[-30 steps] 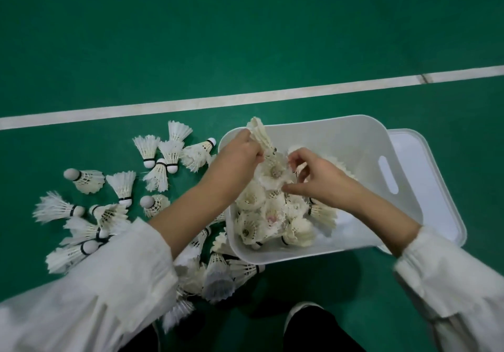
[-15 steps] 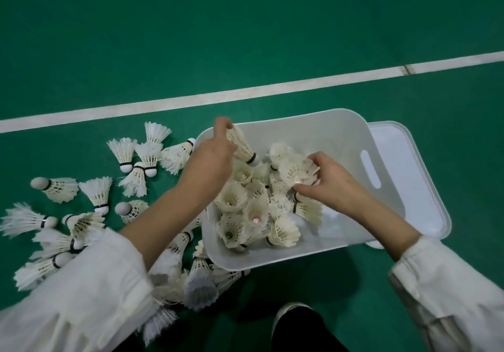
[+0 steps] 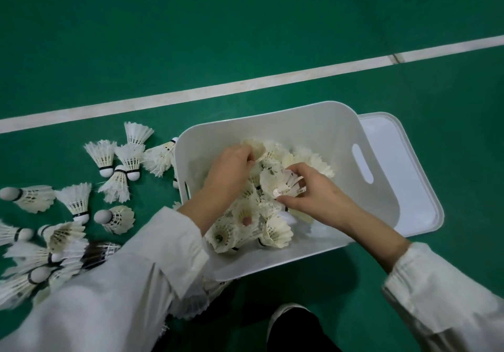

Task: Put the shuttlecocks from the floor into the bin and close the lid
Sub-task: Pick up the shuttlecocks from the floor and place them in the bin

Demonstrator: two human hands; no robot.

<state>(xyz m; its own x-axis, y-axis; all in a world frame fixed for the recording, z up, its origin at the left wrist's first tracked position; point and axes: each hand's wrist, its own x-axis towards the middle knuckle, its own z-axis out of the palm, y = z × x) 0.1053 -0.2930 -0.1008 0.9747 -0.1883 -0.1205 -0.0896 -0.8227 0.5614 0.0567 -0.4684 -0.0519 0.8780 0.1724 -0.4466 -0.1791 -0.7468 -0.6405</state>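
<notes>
No readable text, label or number shows anywhere.

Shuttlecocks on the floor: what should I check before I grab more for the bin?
1. Bin upright, with room: ok. Bare wall shows above the pile in the bin.
2. Lid out of the way: ok. It lies flat at the bin's right side.
3. Right hand free: not ok. It pinches the top shuttlecock on the pile.
4. Left hand free: cannot tell. Its fingers are hidden among the feathers.
5. Floor shuttlecocks all collected: not ok. Many lie left of the bin.
6. Time to close the lid: not ok, because of item 5.
</notes>
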